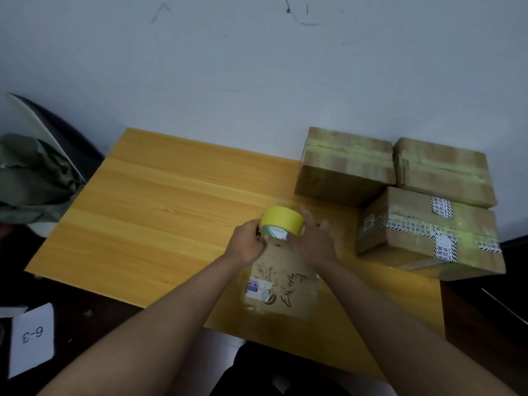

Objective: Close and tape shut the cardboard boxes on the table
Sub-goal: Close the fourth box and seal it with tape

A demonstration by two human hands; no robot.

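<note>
A small cardboard box (281,284) with a drawing and a label on its top lies closed near the table's front edge. Above its far end a yellow tape roll (283,222) is held between both hands. My left hand (248,243) grips the roll's left side with curled fingers. My right hand (313,238) holds the roll's right side, its thumb at the roll and its other fingers spread. Whether a strip of tape is pulled out is unclear in the blur.
Three taped cardboard boxes sit at the back right: one (347,164), another (445,170) by the wall, and a third (428,232) with striped labels. The wooden table (160,201) stretches left. A paper marked 6-3 (33,338) lies lower left; grey-green cloth (31,178) at left.
</note>
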